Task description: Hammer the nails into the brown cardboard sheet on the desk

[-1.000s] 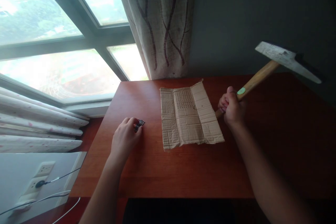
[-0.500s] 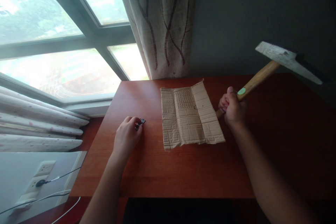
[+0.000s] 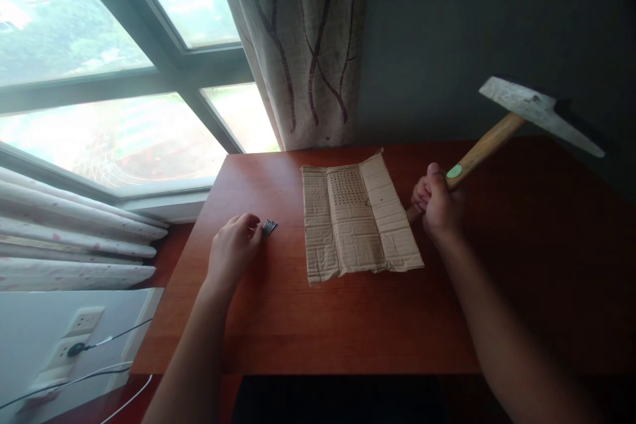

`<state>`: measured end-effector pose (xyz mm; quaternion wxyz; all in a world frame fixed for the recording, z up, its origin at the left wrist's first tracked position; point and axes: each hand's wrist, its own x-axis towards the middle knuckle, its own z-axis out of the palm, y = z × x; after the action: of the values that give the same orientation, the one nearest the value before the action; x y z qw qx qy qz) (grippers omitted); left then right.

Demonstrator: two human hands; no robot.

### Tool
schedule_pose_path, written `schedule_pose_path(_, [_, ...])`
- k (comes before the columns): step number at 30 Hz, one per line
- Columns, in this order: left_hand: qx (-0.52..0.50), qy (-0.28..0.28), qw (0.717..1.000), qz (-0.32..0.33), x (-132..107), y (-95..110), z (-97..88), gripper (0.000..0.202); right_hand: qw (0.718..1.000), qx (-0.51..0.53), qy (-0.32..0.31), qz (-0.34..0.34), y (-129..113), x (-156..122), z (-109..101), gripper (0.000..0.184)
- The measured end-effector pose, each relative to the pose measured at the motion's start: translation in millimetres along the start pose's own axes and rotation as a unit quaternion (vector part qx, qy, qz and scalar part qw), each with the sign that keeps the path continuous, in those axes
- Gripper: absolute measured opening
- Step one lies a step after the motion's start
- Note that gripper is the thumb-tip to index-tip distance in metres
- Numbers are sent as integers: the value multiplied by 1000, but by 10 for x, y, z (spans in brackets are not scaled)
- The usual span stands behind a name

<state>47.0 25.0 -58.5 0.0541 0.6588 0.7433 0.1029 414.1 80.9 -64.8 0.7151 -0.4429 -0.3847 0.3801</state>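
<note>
A flattened piece of cardboard (image 3: 358, 220) with a grid of small holes near its far end lies on the reddish wooden table (image 3: 298, 318). My right hand (image 3: 440, 205) is closed round the wooden handle of a hammer (image 3: 517, 119), whose grey metal head is raised up and to the right, above the table. My left hand (image 3: 233, 246) rests on the table left of the cardboard, fingers curled, its fingertips at a small bunch of dark nails (image 3: 268, 228).
A patterned curtain (image 3: 303, 40) hangs behind the table beside a large window (image 3: 114, 79). At lower left a white wall socket (image 3: 74, 338) has a cable plugged in. Rolled white fabric (image 3: 74, 245) lies under the window.
My left hand and the bunch of nails have shifted slightly farther along the table. The hammer stays raised in my right hand.
</note>
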Motion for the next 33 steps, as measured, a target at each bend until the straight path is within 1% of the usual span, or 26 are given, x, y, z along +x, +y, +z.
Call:
schedule_pose_path(4, [36,-43,998,15,105,-17,-77,23,1000,1,-4,4,-10,-7,3,61])
schedule_pose_path(7, [44,-76,996,17,178,-7,-109,22,1000,-2,-3,5,-14,-10,2,61])
schedule_pose_path(11, [44,-99,994,18,238,12,-129,23,1000,-2,-4,7,-12,-8,-2,61])
schedule_pose_path(16, [56,-116,992,3,264,31,-143,25,1000,3,-4,12,-4,-5,-4,61])
schedule_pose_path(23, [63,-119,991,11,294,47,-171,29,1000,0,0,12,-16,-3,6,63])
schedule_pose_path(27, [66,-131,989,8,303,75,-193,28,1000,-2,1,14,-17,0,7,62])
schedule_pose_path(33, [65,-130,989,2,306,56,-175,25,1000,-6,0,7,-17,-2,5,62])
